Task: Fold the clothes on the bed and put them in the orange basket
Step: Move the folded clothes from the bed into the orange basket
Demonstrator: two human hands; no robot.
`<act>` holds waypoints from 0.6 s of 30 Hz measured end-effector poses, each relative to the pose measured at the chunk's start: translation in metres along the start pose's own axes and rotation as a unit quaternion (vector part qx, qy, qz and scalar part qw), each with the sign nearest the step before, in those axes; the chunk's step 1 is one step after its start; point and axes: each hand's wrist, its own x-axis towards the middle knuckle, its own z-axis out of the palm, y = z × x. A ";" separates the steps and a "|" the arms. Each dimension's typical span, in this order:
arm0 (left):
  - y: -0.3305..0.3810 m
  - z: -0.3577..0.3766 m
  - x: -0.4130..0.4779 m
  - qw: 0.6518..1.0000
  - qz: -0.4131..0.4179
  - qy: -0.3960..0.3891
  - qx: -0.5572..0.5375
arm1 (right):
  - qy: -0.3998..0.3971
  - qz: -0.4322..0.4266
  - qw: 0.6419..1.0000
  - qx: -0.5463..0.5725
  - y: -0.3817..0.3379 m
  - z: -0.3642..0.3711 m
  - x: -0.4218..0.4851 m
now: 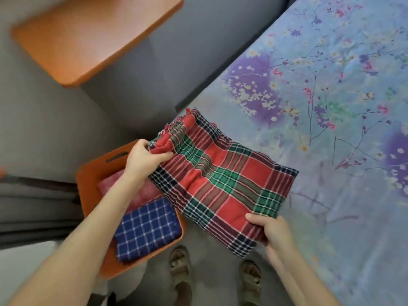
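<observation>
Left grip [143,159], right grip [273,230] pinch folded red plaid cloth [220,180] (beside orange basket [87,191]).

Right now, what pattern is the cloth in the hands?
The folded plaid cloth: red, green and navy checks with white lines, head view.

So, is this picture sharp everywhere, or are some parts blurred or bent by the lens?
Head view: the red plaid cloth and the blue checked cloth in the orange basket are fairly sharp; the right hand and forearm look motion-blurred; the orange tabletop looks soft; the wide lens seems to bow the bed edge; the light is soft, without glare.
</observation>
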 end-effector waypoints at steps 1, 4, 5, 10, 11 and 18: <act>-0.006 -0.026 0.009 0.999 0.008 0.010 0.036 | -0.018 0.002 1.000 0.001 0.015 0.027 -0.004; -0.032 -0.092 0.041 0.995 0.011 0.003 0.094 | -0.048 0.051 0.997 0.014 0.071 0.107 -0.018; -0.039 -0.102 0.048 0.996 0.000 -0.014 0.092 | -0.046 0.070 0.996 0.026 0.089 0.124 -0.022; -0.113 -0.143 0.099 0.997 -0.034 -0.045 0.043 | -0.002 0.110 0.994 0.017 0.173 0.204 -0.024; -0.130 -0.147 0.109 0.999 -0.032 -0.028 0.019 | -0.002 0.127 0.992 0.007 0.190 0.216 -0.021; -0.234 -0.115 0.135 0.993 -0.031 -0.018 0.113 | -0.078 0.037 0.857 -0.507 0.215 0.229 0.001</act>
